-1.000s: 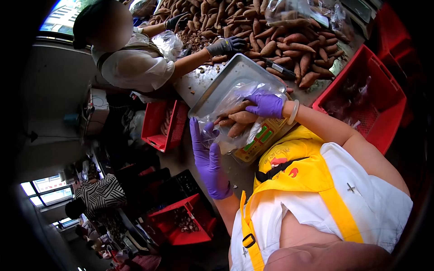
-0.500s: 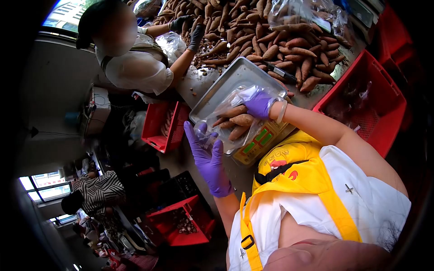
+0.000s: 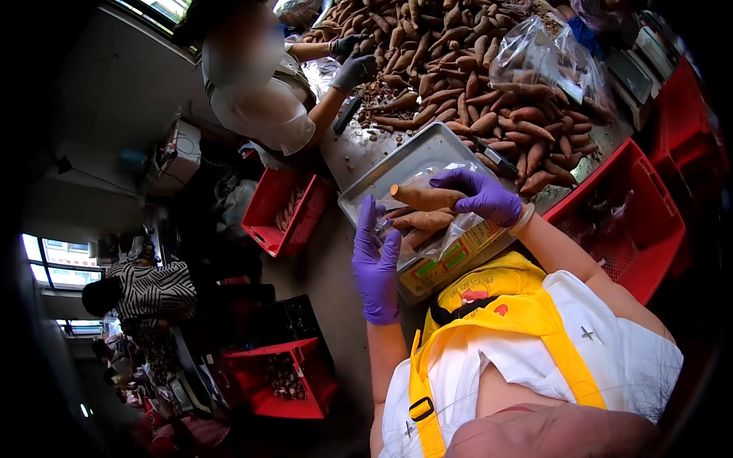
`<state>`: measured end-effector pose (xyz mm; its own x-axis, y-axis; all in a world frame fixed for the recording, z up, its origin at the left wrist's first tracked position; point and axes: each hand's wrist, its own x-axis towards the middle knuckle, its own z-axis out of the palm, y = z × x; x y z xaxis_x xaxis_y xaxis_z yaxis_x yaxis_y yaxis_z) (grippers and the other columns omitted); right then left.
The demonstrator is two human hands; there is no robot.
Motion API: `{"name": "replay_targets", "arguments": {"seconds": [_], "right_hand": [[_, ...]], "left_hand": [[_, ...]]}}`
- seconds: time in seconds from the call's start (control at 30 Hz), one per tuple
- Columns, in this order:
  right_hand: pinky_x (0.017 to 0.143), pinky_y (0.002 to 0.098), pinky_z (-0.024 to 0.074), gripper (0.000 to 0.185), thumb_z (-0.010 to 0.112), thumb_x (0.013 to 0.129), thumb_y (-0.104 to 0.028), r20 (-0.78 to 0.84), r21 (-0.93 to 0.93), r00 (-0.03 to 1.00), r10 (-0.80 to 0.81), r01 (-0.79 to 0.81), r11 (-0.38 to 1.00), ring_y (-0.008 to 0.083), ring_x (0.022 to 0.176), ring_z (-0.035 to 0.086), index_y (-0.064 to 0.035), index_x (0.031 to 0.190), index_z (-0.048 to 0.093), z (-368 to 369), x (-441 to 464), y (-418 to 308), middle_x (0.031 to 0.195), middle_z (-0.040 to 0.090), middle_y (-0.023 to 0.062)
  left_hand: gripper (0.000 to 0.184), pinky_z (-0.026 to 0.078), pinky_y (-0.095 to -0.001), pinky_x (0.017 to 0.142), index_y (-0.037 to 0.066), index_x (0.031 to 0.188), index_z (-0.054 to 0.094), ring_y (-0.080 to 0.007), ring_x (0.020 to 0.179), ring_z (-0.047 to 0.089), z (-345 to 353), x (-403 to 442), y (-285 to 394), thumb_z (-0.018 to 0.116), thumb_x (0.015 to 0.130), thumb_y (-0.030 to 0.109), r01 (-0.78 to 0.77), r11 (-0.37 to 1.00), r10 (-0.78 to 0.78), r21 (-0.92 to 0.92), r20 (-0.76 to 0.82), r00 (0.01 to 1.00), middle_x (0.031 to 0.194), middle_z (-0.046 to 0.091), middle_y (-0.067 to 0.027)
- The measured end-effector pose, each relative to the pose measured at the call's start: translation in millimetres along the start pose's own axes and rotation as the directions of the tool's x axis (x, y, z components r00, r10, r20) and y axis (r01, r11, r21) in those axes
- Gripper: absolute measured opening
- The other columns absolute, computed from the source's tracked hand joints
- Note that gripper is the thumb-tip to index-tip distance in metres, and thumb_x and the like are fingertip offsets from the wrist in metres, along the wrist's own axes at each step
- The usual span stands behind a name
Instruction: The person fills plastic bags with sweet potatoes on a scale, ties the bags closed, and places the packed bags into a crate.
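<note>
A clear plastic bag (image 3: 458,227) with several sweet potatoes in it lies on the metal tray (image 3: 359,191) of a weighing scale (image 3: 458,256) with green displays. My right hand (image 3: 492,200), in a purple glove, grips one end of a sweet potato (image 3: 422,198) above the others. Its cut end points left. In a matching glove, my left hand (image 3: 374,267) stands at the left side of the bag with fingers stretched up and thumb apart. Whether its fingertips touch the plastic is hard to see.
A large heap of sweet potatoes (image 3: 458,69) covers the table behind the scale. A co-worker's gloved hand (image 3: 355,70) is at its left edge. Red crates stand right (image 3: 649,221), left (image 3: 263,206) and lower left (image 3: 267,404). A black-and-silver tool (image 3: 495,156) lies behind the tray.
My right hand has come up out of the bag and now holds a sweet potato above the others. My left hand has moved closer to the bag. The view has shifted slightly.
</note>
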<state>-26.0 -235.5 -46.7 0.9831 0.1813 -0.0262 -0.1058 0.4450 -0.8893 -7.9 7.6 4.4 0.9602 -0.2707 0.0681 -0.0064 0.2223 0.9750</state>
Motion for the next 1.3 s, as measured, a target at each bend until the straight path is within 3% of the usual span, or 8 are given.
{"name": "replay_targets", "arguments": {"seconds": [0.4, 0.6, 0.67, 0.8, 0.93, 1.0, 1.07, 1.3], "right_hand": [[0.105, 0.0331, 0.0381, 0.059, 0.080, 0.075, -0.012, 0.042, -0.009, 0.999, -0.026, 0.027, 1.000, 0.0181, 0.120, 0.052, -0.0032, 0.127, 0.054, 4.4, -8.9, 8.8, 0.127, 0.057, 0.0071], [0.105, 0.0293, 0.0360, 0.049, 0.071, 0.084, -0.007, 0.153, -0.348, 0.988, 0.025, 0.030, 0.937, 0.0133, 0.119, 0.048, -0.0019, 0.129, 0.055, -14.5, -5.4, 19.0, 0.127, 0.057, 0.0035], [0.103, 0.0289, 0.0383, 0.047, 0.070, 0.083, -0.005, 0.126, -0.336, 0.984, 0.129, -0.080, 0.938, 0.0133, 0.117, 0.050, -0.0020, 0.128, 0.056, -18.4, -3.8, 12.9, 0.123, 0.059, 0.0038], [0.099, 0.0312, 0.0442, 0.047, 0.067, 0.084, -0.003, 0.082, -0.774, 0.995, -0.061, 0.102, 0.625, 0.0188, 0.111, 0.057, -0.0066, 0.129, 0.055, -21.8, 7.8, 21.5, 0.123, 0.060, 0.0093], [0.096, 0.0357, 0.0473, 0.049, 0.065, 0.083, -0.002, 0.136, -0.879, 0.964, -0.230, 0.225, 0.420, 0.0287, 0.109, 0.059, -0.0085, 0.130, 0.054, -23.8, 23.0, 44.1, 0.120, 0.060, 0.0131], [0.094, 0.0370, 0.0476, 0.050, 0.065, 0.082, -0.002, 0.157, -0.964, 0.949, -0.274, 0.208, 0.168, 0.0320, 0.106, 0.059, -0.0089, 0.131, 0.053, -25.5, 24.3, 47.4, 0.118, 0.060, 0.0154], [0.093, 0.0377, 0.0476, 0.051, 0.065, 0.082, -0.003, 0.131, -0.958, 0.958, -0.254, 0.189, 0.218, 0.0327, 0.105, 0.059, -0.0090, 0.130, 0.053, -27.0, 15.7, 42.4, 0.117, 0.061, 0.0162], [0.090, 0.0415, 0.0479, 0.040, 0.062, 0.083, -0.010, 0.102, -0.948, 0.956, -0.275, 0.177, 0.266, 0.0382, 0.102, 0.059, -0.0067, 0.123, 0.057, -26.6, -0.9, 38.4, 0.113, 0.062, 0.0194]], "left_hand": [[0.042, 0.040, -0.0295, 0.103, 0.002, 0.131, 0.055, -0.0164, 0.120, 0.053, 18.0, -0.2, -9.7, 0.062, 0.090, 0.001, 0.014, 1.000, -0.014, 0.001, 0.039, 0.999, 0.135, 0.055, -0.0113], [0.049, 0.039, -0.0322, 0.104, 0.002, 0.134, 0.053, -0.0190, 0.119, 0.053, 12.8, 3.1, -9.4, 0.063, 0.086, -0.003, -0.125, 0.958, 0.129, 0.258, 0.003, 0.992, 0.130, 0.057, -0.0104], [0.050, 0.040, -0.0312, 0.102, 0.001, 0.135, 0.051, -0.0187, 0.118, 0.053, 6.8, 2.6, -0.5, 0.062, 0.086, -0.003, -0.115, 0.967, 0.132, 0.226, -0.062, 0.989, 0.132, 0.055, -0.0097], [0.057, 0.041, -0.0285, 0.097, 0.003, 0.140, 0.046, -0.0141, 0.108, 0.055, -1.9, -2.2, 2.4, 0.063, 0.086, -0.002, -0.102, 0.964, 0.139, 0.246, -0.134, 0.981, 0.133, 0.055, -0.0094], [0.066, 0.044, -0.0271, 0.090, 0.011, 0.145, 0.042, -0.0124, 0.095, 0.057, -1.7, -16.0, 9.7, 0.067, 0.085, 0.003, -0.097, 0.923, 0.163, 0.373, -0.151, 0.975, 0.106, 0.062, -0.0058], [0.062, 0.045, -0.0213, 0.085, 0.011, 0.147, 0.037, -0.0072, 0.091, 0.055, -2.7, -24.4, 11.7, 0.061, 0.091, -0.001, -0.125, 0.864, 0.213, 0.487, -0.128, 0.969, 0.103, 0.062, -0.0027], [0.062, 0.045, -0.0213, 0.084, 0.012, 0.148, 0.037, -0.0071, 0.090, 0.055, -1.3, -34.5, 14.8, 0.062, 0.092, 0.003, -0.121, 0.739, 0.324, 0.663, -0.192, 0.927, 0.100, 0.062, -0.0022], [0.063, 0.043, -0.0300, 0.095, 0.011, 0.146, 0.040, -0.0154, 0.105, 0.055, -2.4, -53.6, 13.7, 0.068, 0.090, 0.024, -0.145, 0.671, 0.410, 0.727, -0.200, 0.890, 0.119, 0.056, -0.0097]]}}
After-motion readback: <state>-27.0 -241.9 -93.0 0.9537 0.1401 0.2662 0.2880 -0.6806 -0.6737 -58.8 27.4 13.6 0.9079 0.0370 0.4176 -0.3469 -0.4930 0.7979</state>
